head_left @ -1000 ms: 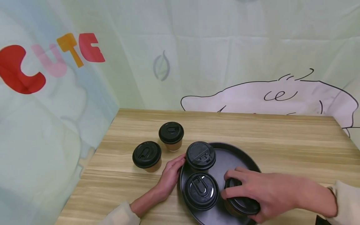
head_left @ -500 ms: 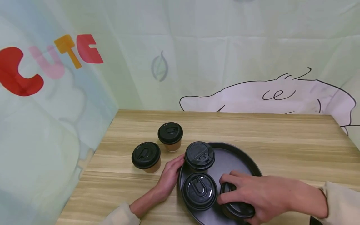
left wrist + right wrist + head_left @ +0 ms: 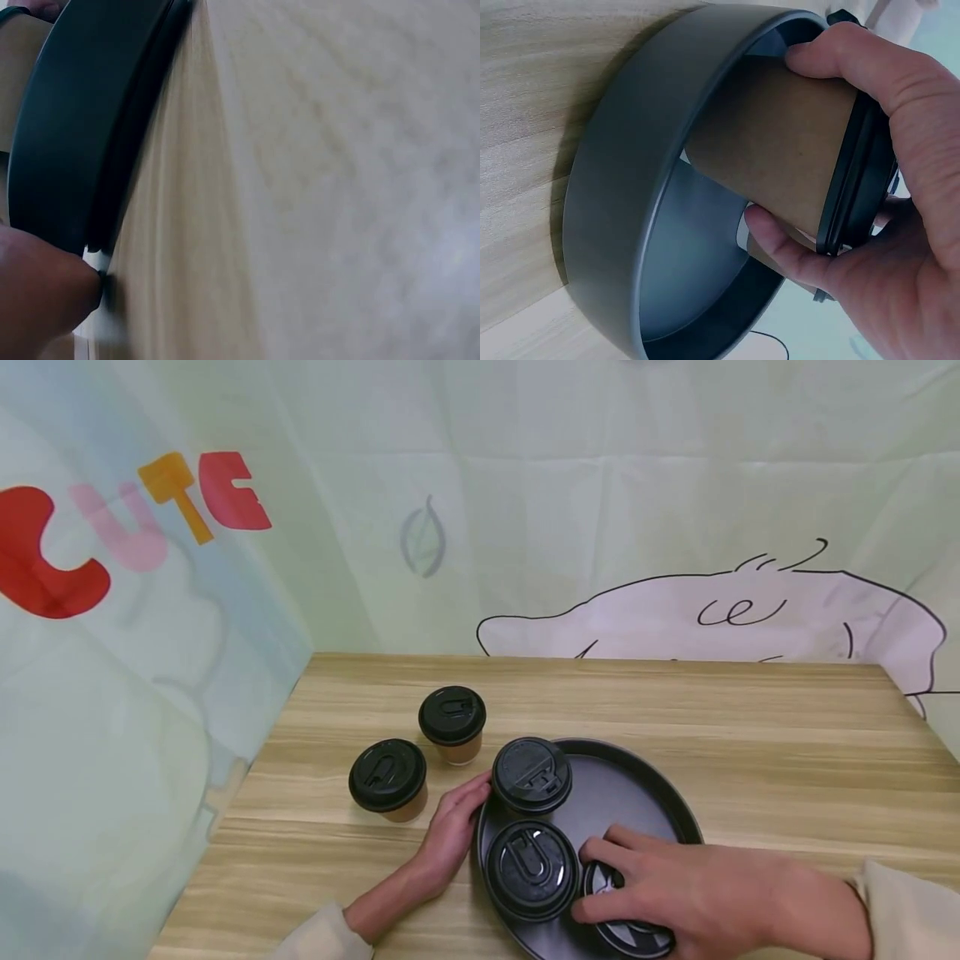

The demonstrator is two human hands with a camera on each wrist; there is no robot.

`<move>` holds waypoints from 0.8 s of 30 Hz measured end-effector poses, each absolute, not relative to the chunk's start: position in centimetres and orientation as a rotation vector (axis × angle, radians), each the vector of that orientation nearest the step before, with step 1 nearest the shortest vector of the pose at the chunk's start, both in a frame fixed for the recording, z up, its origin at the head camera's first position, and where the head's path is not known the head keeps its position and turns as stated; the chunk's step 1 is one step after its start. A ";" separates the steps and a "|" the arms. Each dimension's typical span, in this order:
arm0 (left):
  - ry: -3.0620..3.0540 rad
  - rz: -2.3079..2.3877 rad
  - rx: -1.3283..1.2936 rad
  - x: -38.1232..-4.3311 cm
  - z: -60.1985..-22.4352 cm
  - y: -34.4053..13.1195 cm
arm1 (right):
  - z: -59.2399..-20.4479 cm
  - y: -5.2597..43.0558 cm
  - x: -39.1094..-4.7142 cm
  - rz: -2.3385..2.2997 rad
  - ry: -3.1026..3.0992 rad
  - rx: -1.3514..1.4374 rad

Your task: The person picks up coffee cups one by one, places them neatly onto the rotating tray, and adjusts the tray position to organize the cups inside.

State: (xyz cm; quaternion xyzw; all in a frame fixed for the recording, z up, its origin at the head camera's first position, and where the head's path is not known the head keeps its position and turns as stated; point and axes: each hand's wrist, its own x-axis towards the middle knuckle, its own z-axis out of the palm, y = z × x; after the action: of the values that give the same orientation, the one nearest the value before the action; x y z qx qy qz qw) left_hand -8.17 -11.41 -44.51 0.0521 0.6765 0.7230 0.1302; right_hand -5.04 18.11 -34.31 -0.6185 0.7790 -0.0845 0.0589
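A brown paper coffee cup (image 3: 772, 142) with a black lid (image 3: 636, 938) is gripped by my right hand (image 3: 675, 885), thumb and fingers spread around it just below the lid. It stands inside the round dark tray (image 3: 660, 785), close beside a second lidded cup (image 3: 532, 870). A third lidded cup (image 3: 532, 775) stands further back by the tray's left rim. My left hand (image 3: 448, 839) rests against the tray's left outer side with fingers extended; the left wrist view shows part of it at the tray wall (image 3: 75, 135).
Two more black-lidded paper cups, a nearer cup (image 3: 388, 777) and a farther cup (image 3: 452, 718), stand on the wooden table (image 3: 750, 735) left of the tray. A printed cloth backdrop (image 3: 600, 510) rises behind the table and along its left side.
My right hand has moved left and slightly toward me with its cup, bringing it up close to the neighbouring cup in the tray. My left hand stays at the tray's side.
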 end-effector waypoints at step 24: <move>1.890 2.149 0.134 -8.1 -44.3 -11.3 | -30.3 21.1 -8.2 -0.466 2.607 -1.716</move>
State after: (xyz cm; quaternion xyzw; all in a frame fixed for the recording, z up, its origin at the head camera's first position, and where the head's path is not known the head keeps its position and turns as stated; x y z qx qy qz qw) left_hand -8.07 -11.31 -44.28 0.0464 0.6534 0.7430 0.1376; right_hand -8.24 21.12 -30.34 -0.5439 0.8260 -0.1476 -0.0070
